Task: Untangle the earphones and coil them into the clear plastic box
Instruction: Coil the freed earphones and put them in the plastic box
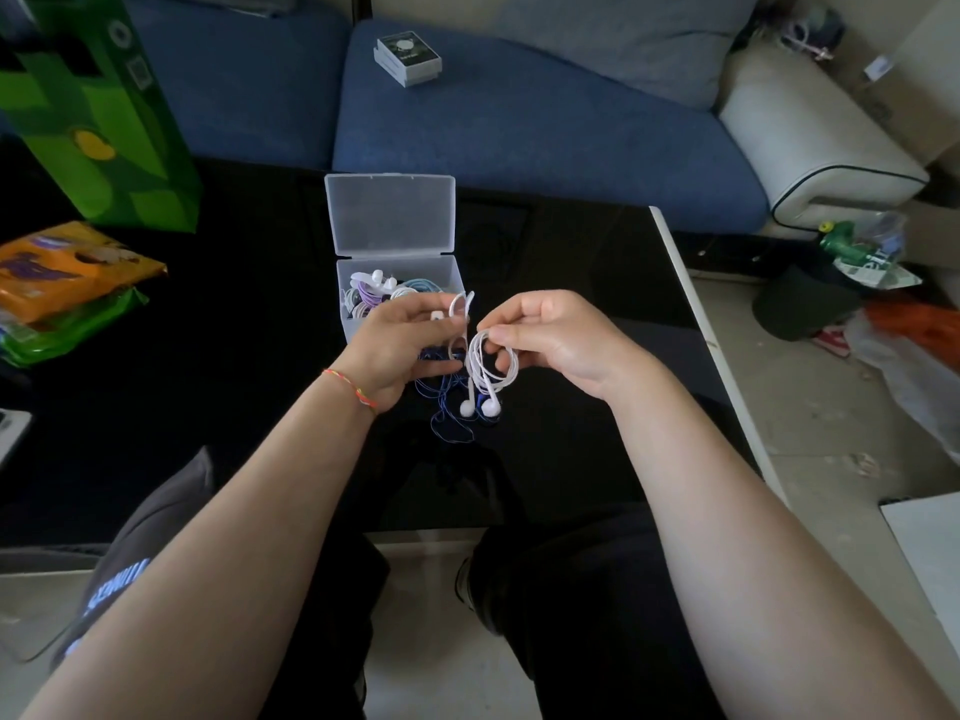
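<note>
White earphones (483, 368) hang in loose loops between my hands above the black table (597, 314), their two earbuds dangling at the bottom. My right hand (556, 340) pinches the coiled loops between thumb and fingers. My left hand (402, 345) holds the other end of the white cable, a small loop sticking up past its fingers. Dark blue earphones (449, 407) lie tangled on the table beneath the hands. The clear plastic box (452, 275) stands open just beyond the hands, lid up, holding several coiled earphones in white, purple and pale blue.
A green carton (98, 106) and orange and green snack packets (67, 272) sit at the table's left. A blue sofa (519, 127) with a small box (408, 59) on it lies behind the table. The table's white right edge (691, 304) borders a floor with litter.
</note>
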{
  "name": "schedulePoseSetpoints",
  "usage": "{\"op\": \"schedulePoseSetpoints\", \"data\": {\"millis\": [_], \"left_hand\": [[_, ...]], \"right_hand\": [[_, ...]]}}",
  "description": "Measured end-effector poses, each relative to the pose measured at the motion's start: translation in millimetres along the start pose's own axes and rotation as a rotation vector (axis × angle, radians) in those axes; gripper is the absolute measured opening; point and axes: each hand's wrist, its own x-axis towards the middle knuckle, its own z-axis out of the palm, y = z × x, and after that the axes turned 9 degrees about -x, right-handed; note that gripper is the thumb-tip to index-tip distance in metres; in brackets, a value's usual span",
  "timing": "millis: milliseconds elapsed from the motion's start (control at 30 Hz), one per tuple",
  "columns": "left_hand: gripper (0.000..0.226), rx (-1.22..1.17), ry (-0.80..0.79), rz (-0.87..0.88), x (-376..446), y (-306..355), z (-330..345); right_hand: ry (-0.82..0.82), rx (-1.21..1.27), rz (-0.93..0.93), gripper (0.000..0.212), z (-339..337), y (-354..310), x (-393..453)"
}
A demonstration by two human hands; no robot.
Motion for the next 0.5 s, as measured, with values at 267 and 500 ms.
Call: {"op": "schedulePoseSetpoints", "data": {"millis": [267,500], "left_hand": [[0.020,0.235,-0.064,0.005,-2.9,-4.1,8.0],[0.021,0.166,-0.084,0.010,-4.2,-3.8,12.1]], "right_hand": [[0.186,-0.121,-0.139,0.011,3.5,-9.4,-0.7],[0.285,-0.223,-0.163,0.011,3.7,-8.4,0.5]]}}
